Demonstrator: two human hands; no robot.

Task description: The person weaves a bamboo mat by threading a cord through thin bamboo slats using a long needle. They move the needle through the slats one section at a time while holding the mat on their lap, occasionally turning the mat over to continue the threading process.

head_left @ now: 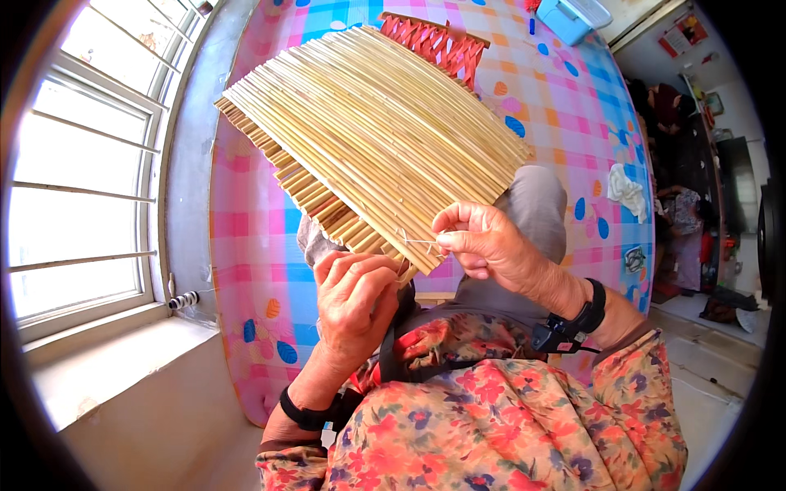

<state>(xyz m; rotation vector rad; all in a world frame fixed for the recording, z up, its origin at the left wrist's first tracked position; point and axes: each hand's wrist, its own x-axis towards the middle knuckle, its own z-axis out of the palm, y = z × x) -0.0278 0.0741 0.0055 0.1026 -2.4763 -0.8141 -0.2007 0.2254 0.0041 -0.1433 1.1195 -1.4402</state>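
A mat of pale yellow sticks (352, 131), bound with thread, slants across my lap, its lower edge showing a second layer of stick ends. My left hand (356, 299) is closed at that edge, its fingers curled against the mat and fingertips partly hidden. At the mat's lower right corner my right hand (483, 245) pinches a thin white thread (422, 241) between thumb and forefinger, with the other fingers curled. Short loose thread ends show on the sticks nearby.
I sit on a checked sheet (254, 344) beside a barred window (90, 188). Beyond the mat are a red slatted item (430, 45) and a blue box (565, 20). A white cloth (626, 192) lies right; other people (667, 106) are in the room at far right.
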